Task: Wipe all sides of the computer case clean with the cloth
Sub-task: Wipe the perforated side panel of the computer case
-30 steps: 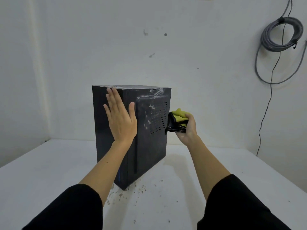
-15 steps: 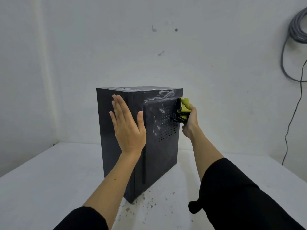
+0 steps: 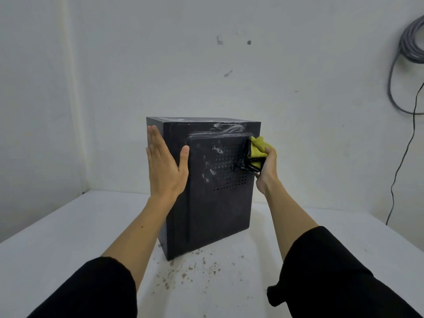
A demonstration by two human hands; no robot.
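Observation:
A black computer case [image 3: 213,203] stands upright on the white table [image 3: 68,237], one corner turned toward me. White smears mark the upper part of its perforated side panel. My left hand [image 3: 164,166] lies flat with straight fingers against the case's near left corner, thumb on the side panel. My right hand [image 3: 267,168] grips a bunched yellow-green and black cloth [image 3: 255,152] and presses it against the case's upper right edge. The far sides of the case are hidden.
Dark specks of dirt [image 3: 190,269] are scattered on the table just in front of the case. A coil of grey cable [image 3: 410,44] hangs on the wall at the upper right, with a thin black wire [image 3: 400,166] trailing down.
My right hand with the cloth rose from mid-height of the case's right edge to its upper part. The left hand stayed flat on the near corner. The view shifted a little.

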